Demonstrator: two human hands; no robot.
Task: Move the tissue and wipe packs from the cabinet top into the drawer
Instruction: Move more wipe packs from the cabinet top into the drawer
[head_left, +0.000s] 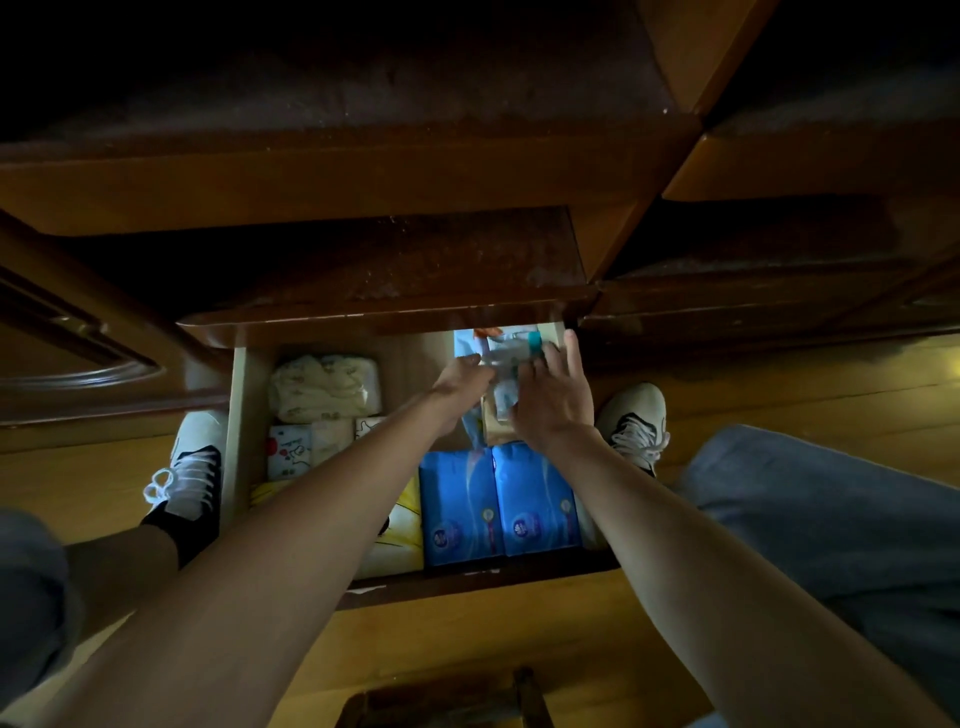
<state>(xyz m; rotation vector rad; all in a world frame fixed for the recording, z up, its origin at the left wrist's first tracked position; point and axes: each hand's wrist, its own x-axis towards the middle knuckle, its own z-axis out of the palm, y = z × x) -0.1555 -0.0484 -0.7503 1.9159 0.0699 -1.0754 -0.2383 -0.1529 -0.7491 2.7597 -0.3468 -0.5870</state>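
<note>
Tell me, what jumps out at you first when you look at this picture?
Two bright blue packs lie side by side at the near right of the open drawer. Just past them, the left hand and right hand meet over a pale pack at the drawer's far right. A puffy cream bundle fills the far left corner.

the cabinet (363, 171) is dark reddish-brown wood, its drawer (236, 415) pale beige inside. two near packs (498, 499) at the right are bright blue with round purple emblems. beside them a yellow pack (402, 530) shows white patches. a white pack (288, 452) at the left carries red marks, and the far left bundle (324, 387) is cream with small faint prints. the far right pack (506, 358) is pale blue-white with teal and orange touches. the floor (519, 639) is yellowish wood; the shoes (189, 467) are white with black.
</note>
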